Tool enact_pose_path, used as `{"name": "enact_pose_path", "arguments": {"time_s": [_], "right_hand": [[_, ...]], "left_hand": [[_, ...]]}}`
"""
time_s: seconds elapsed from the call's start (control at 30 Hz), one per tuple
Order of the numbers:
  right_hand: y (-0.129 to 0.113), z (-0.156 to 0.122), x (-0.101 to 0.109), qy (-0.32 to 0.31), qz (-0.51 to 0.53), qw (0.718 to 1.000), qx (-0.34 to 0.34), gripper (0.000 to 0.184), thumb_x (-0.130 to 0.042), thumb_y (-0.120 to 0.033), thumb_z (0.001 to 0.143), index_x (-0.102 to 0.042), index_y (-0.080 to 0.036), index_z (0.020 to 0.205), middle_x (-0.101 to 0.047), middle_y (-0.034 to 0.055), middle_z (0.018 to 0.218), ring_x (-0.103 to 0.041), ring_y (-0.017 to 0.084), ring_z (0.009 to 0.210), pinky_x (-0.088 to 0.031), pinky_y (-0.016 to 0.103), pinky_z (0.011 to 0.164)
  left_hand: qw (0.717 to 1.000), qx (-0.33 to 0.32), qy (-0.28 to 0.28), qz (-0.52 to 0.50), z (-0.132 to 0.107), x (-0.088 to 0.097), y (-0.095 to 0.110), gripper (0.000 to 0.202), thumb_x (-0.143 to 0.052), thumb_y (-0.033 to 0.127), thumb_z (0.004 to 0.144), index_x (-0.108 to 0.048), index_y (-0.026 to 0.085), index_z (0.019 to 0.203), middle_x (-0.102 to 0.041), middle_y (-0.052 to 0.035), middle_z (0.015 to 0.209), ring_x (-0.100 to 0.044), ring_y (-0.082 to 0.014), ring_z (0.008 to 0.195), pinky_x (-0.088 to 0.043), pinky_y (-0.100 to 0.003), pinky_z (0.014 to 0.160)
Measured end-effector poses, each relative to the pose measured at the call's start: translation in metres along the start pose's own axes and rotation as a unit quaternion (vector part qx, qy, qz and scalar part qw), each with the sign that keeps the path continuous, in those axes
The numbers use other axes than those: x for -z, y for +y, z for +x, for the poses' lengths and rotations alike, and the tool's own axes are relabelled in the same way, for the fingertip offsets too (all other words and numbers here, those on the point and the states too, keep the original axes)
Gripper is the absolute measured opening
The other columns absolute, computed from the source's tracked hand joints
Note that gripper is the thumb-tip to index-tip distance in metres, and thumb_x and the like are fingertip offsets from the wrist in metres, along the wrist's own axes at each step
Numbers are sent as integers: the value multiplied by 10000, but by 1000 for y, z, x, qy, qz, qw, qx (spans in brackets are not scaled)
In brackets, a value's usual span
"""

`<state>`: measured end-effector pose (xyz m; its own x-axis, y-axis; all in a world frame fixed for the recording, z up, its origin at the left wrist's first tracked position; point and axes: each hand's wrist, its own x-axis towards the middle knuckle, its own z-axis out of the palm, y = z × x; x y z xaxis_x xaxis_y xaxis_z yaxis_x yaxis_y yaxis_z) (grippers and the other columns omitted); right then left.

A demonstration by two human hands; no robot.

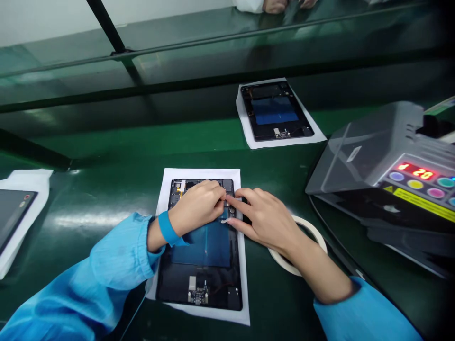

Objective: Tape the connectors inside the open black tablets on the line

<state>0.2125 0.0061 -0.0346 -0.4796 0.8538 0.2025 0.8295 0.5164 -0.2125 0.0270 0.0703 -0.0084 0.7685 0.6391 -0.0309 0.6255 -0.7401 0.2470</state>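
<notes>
An opened tablet (199,289), with a dark housing and a blue battery area, lies on a white sheet (245,303) in front of me. Over its upper part is my left hand (199,203), fingers curled in a pinch; what they hold, if anything, is hidden. A blue wrist strap (168,228) circles that wrist. My right hand (265,218) reaches in from the right, its index fingertip close to the left fingers. Its thumb and index finger are apart. A small whitish sliver (224,220) shows at the thumb tip, too small to name.
A roll of cream tape (318,235) lies under my right forearm. A grey machine (377,147) with a lit display stands at right. Another opened tablet (275,109) lies on paper farther back, and a dark panel (14,213) at left. Across the bench, a person's hand (275,5) shows.
</notes>
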Motion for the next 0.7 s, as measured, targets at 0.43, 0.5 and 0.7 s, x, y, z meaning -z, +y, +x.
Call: {"name": "enact_pose_path", "arguments": {"time_s": [0.43, 0.5, 0.7], "right_hand": [[-9, 0, 1, 10, -65, 998, 6, 464, -446, -531, 893, -614, -193, 1163, -625, 85, 1030, -497, 204, 802, -338, 338, 687], [-10, 0, 2, 4, -58, 998, -6, 467, -455, -538, 885, -620, -191, 1151, -627, 88, 1023, -513, 205, 798, -354, 339, 683], [-14, 3, 4, 103, -8, 994, -47, 269, -508, -320, 888, -641, -148, 1046, -678, 48, 935, -588, 135, 730, -415, 259, 637]], "left_hand": [[995, -53, 23, -77, -3, -2, -15, 201, -456, 196, 937, -643, 139, 890, -598, -47, 841, -549, -174, 816, -455, -290, 753], [994, -50, 26, -95, -3, -4, -17, 186, -471, 195, 932, -645, 140, 892, -601, -46, 843, -553, -172, 817, -454, -290, 760], [993, -51, 41, -99, -2, -8, -18, 174, -484, 177, 915, -642, 135, 855, -600, -42, 814, -555, -175, 798, -449, -296, 754]]}}
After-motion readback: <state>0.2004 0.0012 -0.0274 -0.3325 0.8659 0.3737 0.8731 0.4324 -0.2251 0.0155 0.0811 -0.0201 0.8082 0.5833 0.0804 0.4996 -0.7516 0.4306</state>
